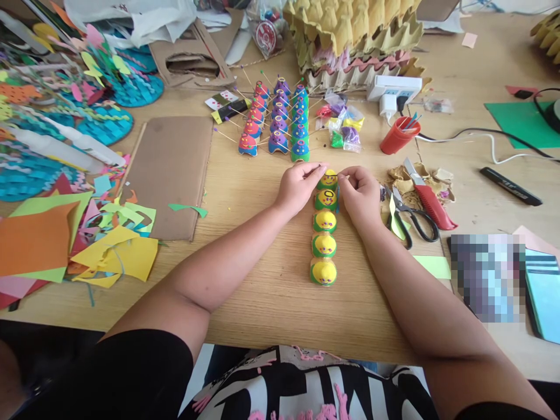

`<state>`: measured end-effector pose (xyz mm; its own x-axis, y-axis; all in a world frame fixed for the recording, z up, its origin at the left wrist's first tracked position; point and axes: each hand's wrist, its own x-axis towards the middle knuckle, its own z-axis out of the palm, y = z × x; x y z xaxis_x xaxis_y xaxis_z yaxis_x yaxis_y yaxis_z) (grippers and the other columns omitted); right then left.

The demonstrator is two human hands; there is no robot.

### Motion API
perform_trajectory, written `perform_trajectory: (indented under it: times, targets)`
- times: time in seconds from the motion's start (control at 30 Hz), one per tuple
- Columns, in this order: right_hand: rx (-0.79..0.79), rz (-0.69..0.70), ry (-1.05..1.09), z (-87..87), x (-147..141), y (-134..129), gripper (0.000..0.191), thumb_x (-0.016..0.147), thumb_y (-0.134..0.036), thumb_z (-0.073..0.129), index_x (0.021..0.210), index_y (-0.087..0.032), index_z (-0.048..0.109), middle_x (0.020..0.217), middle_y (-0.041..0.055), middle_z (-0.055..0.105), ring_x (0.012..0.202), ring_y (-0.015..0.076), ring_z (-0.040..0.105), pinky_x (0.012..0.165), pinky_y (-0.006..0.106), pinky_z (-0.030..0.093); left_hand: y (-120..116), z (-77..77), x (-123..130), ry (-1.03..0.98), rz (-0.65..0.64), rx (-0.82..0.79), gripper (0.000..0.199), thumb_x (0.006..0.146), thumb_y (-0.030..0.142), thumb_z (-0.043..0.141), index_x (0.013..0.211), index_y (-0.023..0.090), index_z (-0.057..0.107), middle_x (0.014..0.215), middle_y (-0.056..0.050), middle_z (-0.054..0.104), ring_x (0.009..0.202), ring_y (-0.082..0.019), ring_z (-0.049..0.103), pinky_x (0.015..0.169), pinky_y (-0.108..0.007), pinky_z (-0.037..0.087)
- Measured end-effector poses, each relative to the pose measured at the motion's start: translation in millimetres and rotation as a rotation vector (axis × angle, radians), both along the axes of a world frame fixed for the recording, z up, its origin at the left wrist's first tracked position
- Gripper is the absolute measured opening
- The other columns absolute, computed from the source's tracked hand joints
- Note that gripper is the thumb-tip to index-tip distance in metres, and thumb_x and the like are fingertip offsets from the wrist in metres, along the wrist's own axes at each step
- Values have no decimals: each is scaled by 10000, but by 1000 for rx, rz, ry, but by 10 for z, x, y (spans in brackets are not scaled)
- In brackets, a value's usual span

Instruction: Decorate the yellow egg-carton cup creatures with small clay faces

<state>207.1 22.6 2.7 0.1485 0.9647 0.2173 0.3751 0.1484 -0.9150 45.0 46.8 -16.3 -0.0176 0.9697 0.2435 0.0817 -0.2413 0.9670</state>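
Note:
Over the far end of a row of yellow-and-green painted egg-carton cups (325, 221), both my hands work with fingertips pinched. A thin black strand (331, 175) is stretched between my left hand (300, 185) and my right hand (361, 189), just above the farthest cup (329, 181). The cup nearest to it carries a black ring (325, 195) on its top. The cups have small dotted faces. Beyond my hands stand three rows of finished-looking cups: red-and-blue (248, 144), purple-and-blue (278, 142) and blue-and-green (300, 150), with pins sticking out.
Scissors (417, 219), a red utility knife (431, 201) and carton scraps lie right of my hand. A red cup (399, 135) and power strip (396, 87) stand behind. Cardboard (168, 175) and coloured paper (35, 239) lie left; egg trays (354, 35) are stacked at the back.

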Motion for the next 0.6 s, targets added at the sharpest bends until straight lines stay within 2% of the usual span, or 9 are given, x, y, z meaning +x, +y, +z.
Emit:
perform_trajectory:
  times: [0.27,0.47,0.6]
  targets:
    - [17,-7,-42,-7,4,24,46,881,-255,667,856,-217,674,577,-92,345,562,106,331,620,297,305,9,-1,-5,4,9,-15,176,954,289,734,1058,193,840,1143,-59,852,1106,-189,784,1026,-308,602]
    - [22,-18,-37,-31,7,34,42,877,-261,675,862,-229,653,573,-93,338,556,107,329,601,286,311,26,-48,-7,22,23,-32,223,934,276,745,1125,195,825,1096,-58,850,1007,-178,775,950,-298,610]
    - [18,-21,-40,-12,0,34,52,879,-246,675,839,-225,649,561,-96,340,547,104,315,602,288,315,28,-48,-6,9,28,-31,224,930,263,742,1128,189,816,1148,-65,842,1064,-184,773,996,-308,605]
